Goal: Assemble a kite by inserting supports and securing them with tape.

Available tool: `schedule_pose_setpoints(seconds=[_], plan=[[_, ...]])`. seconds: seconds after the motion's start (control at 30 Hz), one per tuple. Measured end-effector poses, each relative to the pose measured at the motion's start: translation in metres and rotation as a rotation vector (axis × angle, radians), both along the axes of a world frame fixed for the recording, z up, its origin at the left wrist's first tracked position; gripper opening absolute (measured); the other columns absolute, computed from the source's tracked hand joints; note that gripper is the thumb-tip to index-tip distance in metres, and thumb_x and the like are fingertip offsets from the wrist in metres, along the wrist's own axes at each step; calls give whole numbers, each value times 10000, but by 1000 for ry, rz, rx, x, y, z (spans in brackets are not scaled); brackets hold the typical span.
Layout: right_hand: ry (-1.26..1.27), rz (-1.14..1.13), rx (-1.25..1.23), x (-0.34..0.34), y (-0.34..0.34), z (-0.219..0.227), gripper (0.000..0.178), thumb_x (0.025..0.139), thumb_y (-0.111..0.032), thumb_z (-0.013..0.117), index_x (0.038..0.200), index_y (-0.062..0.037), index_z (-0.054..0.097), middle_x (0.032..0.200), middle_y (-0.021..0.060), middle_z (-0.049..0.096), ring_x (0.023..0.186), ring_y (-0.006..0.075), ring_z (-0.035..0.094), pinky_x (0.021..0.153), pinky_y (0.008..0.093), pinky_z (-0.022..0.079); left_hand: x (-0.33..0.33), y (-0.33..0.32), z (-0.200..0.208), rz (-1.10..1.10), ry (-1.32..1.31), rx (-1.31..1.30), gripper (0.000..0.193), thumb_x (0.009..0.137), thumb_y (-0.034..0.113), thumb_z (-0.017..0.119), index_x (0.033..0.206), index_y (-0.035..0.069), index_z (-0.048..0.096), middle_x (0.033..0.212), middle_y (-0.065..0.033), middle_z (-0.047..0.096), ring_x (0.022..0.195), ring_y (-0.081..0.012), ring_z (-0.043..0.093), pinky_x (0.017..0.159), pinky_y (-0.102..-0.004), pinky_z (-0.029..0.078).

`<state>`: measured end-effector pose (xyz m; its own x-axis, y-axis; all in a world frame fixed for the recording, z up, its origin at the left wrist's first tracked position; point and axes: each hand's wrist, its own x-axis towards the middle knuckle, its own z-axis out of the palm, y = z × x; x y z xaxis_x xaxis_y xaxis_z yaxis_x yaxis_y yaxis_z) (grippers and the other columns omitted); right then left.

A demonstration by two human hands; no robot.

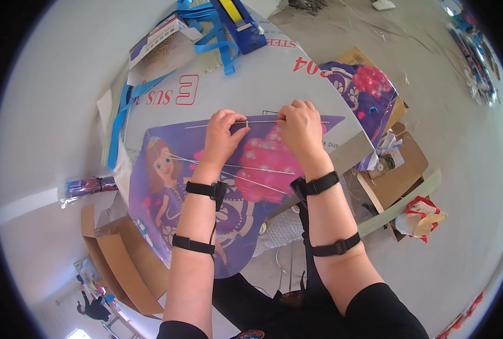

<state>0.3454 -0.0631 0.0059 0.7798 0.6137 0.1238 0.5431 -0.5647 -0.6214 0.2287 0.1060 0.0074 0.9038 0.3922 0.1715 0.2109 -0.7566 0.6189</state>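
Note:
A purple printed sheet [195, 226], shaped like a kite sail with a cartoon princess and pink flowers, lies spread over the table edge nearest me. Along its far edge runs a thin white rod [263, 121]. My left hand [224, 138] is closed in a pinch at this rod, by a small pale piece [247, 124] at the fingertips. Farther right, my right hand [301, 127] has its fingers curled closed around the same rod. Two more thin white rods [251, 168] lie loose across the sheet, between and below my hands.
A blue tape dispenser [246, 34], blue ribbon [223, 51] and an open box [164, 53] sit at the table's far side. Another printed sheet [370, 90] and a cardboard box [398, 169] are to the right. An open carton [121, 260] stands lower left; a person [95, 308] is beyond.

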Motion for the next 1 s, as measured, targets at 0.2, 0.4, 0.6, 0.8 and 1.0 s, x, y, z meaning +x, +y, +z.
schedule_pose_setpoints(seconds=[0.2,0.4,0.6,0.8,1.0], plan=[[-65,6,160,3,2,4,126,677,-99,740,770,-60,665,795,93,598,853,301,570,778,398,460,-10,5,9,39,-135,114,213,702,88,755,883,59,648,922,-91,624,908,-282,594,762,-365,484],[31,-147,296,10,1,12,103,735,-90,705,819,-60,654,783,82,608,799,274,577,735,384,463,-82,9,28,-5,195,88,152,711,47,723,831,52,629,776,-94,588,828,-297,589,715,-389,476],[136,-257,424,13,-19,21,77,789,-76,677,843,-28,649,759,86,607,728,207,594,695,306,477,-119,-13,36,-29,130,215,138,702,72,717,797,83,617,858,-77,566,874,-296,574,747,-413,459],[246,-174,478,19,-29,45,102,802,-87,678,861,-5,662,751,97,640,670,163,602,653,286,481,-124,2,22,-190,144,341,92,749,121,663,740,90,576,823,-57,539,876,-262,571,733,-403,459],[94,-43,309,55,-50,71,108,826,-86,656,897,-5,670,753,85,664,680,136,621,653,271,491,-128,-1,24,-247,40,452,48,781,108,566,751,91,533,803,-41,521,845,-228,561,732,-366,454]])
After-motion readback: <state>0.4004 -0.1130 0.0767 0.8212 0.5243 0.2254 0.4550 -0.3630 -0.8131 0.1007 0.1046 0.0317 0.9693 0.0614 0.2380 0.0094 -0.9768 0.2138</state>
